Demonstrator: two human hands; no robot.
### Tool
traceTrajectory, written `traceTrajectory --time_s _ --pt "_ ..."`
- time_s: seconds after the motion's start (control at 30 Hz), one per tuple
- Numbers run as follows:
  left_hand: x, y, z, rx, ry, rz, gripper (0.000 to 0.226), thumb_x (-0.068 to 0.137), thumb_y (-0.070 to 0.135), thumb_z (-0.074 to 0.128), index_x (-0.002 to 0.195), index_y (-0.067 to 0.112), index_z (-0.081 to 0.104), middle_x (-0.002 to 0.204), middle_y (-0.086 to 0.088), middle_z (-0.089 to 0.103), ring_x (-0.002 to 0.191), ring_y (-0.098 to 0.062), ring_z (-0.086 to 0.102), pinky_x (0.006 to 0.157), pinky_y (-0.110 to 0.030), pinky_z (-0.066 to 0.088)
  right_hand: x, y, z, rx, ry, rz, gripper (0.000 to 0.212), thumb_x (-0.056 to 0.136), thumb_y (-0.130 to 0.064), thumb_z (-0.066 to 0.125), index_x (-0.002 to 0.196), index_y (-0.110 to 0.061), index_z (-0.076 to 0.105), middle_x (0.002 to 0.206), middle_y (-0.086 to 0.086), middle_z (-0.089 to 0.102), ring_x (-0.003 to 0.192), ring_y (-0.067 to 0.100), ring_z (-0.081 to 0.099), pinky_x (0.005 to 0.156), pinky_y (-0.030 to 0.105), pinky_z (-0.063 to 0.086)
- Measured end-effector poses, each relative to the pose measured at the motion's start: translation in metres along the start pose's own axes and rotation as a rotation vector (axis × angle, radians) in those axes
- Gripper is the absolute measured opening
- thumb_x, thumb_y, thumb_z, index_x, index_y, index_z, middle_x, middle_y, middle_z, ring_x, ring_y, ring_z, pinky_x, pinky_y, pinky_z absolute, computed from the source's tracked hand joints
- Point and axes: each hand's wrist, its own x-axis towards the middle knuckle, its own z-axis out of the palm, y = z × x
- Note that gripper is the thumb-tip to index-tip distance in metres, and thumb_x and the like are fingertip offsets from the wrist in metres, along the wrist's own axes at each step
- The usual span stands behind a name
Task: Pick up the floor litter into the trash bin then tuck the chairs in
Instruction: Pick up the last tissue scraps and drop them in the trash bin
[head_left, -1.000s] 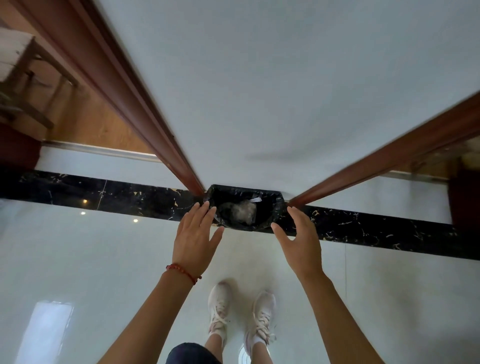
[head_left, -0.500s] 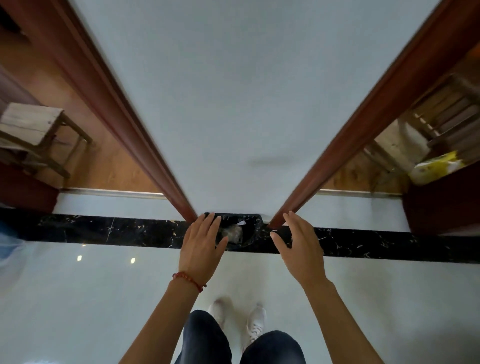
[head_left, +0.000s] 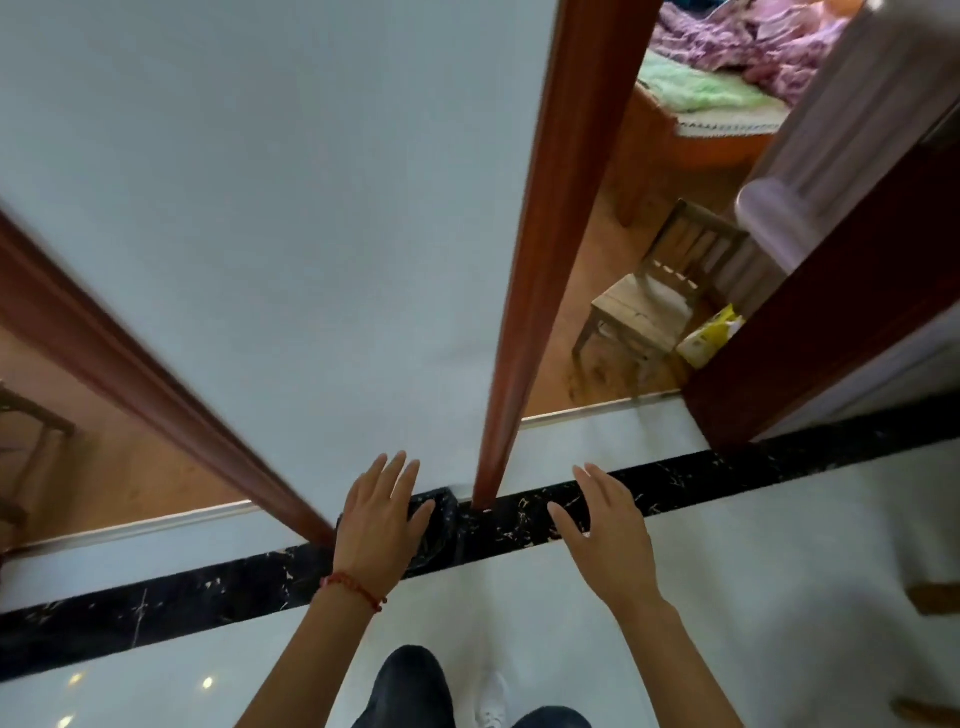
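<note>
The black-lined trash bin (head_left: 440, 525) stands on the floor against the white wall, mostly hidden behind my left hand. My left hand (head_left: 382, 517), with a red cord at the wrist, hovers over the bin, fingers apart and empty. My right hand (head_left: 608, 525) is spread open to the right of the bin, above the black marble strip, holding nothing. A small wooden chair (head_left: 657, 296) stands in the room through the right doorway. Part of another chair (head_left: 31, 447) shows at the far left edge.
A white wall section (head_left: 291, 218) between two brown door frames (head_left: 540, 260) fills the middle. Beyond the right doorway are a wood floor, a bed (head_left: 727, 88) with purple and green bedding, and a yellow-white bag (head_left: 711, 338). The white tiled floor (head_left: 779, 597) lies under me, with my legs below.
The view has swung to the right, opening up the right doorway with the chair and bed. My hands stay spread near the bin; the left one now covers most of it.
</note>
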Motion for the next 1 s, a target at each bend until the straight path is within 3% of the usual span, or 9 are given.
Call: traceTrajectory --time_s 0.1,0.27,0.4,0.57,0.7,0.87,1.0 --pt "0.012 0.009 -0.001 0.035 -0.043 0.108 0.054 0.083 0.042 0.035 0.115 0.006 0.059 0.119 -0.015 0.063 0.111 -0.035 0.057 0.086 -0.049 0.048 -0.008 0.006 -0.009 -0.041 0.060 0.079 0.076 0.079 -0.061 0.024 0.131 -0.010 0.047 0.138 0.011 0.049 0.131 0.027 0.040 0.105 0.042 0.035" --pt "0.024 0.013 -0.001 0.088 -0.150 0.276 0.068 0.094 0.051 0.011 0.116 0.009 0.059 0.119 -0.012 0.063 0.113 -0.032 0.057 0.089 -0.048 0.046 -0.032 0.008 -0.015 -0.071 0.099 0.209 0.068 0.086 -0.058 0.034 0.138 -0.014 0.037 0.146 0.006 0.038 0.136 0.022 0.031 0.110 0.038 0.027" --pt "0.024 0.012 -0.001 0.110 -0.204 0.411 0.069 0.094 0.052 0.008 0.119 0.011 0.058 0.123 -0.011 0.061 0.116 -0.031 0.054 0.094 -0.046 0.039 -0.064 0.005 -0.009 -0.070 0.160 0.348 0.097 0.072 -0.078 0.005 0.139 -0.015 0.035 0.146 0.007 0.037 0.136 0.024 0.031 0.110 0.038 0.027" --pt "0.018 0.020 0.001 0.110 -0.255 0.586 0.070 0.093 0.053 0.008 0.123 0.012 0.055 0.128 -0.010 0.057 0.120 -0.030 0.051 0.097 -0.046 0.033 -0.111 -0.004 0.007 -0.065 0.201 0.557 0.108 0.066 -0.080 -0.015 0.139 -0.017 0.035 0.147 0.007 0.036 0.137 0.024 0.029 0.111 0.038 0.022" --pt "0.003 0.041 0.005 0.112 -0.296 0.750 0.067 0.094 0.051 0.010 0.120 0.012 0.057 0.122 -0.009 0.061 0.115 -0.029 0.055 0.102 -0.033 0.034 -0.160 -0.010 0.012 -0.062 0.262 0.703 0.106 0.068 -0.078 -0.015 0.138 -0.017 0.036 0.147 0.007 0.037 0.137 0.025 0.030 0.111 0.038 0.022" --pt "-0.025 0.080 0.016 0.133 -0.375 0.928 0.069 0.093 0.053 0.008 0.121 0.012 0.056 0.123 -0.009 0.060 0.116 -0.029 0.054 0.090 -0.047 0.045 -0.228 -0.013 0.010 -0.048 0.332 0.890 0.103 0.071 -0.077 -0.011 0.136 -0.016 0.039 0.146 0.007 0.039 0.136 0.026 0.033 0.110 0.038 0.024" --pt "-0.067 0.118 0.021 0.135 -0.413 1.094 0.070 0.094 0.053 0.008 0.119 0.011 0.058 0.121 -0.010 0.062 0.114 -0.030 0.056 0.087 -0.047 0.047 -0.290 -0.016 0.006 -0.051 0.393 1.019 0.098 0.071 -0.079 -0.003 0.138 -0.018 0.036 0.149 0.005 0.034 0.138 0.024 0.029 0.112 0.036 0.020"
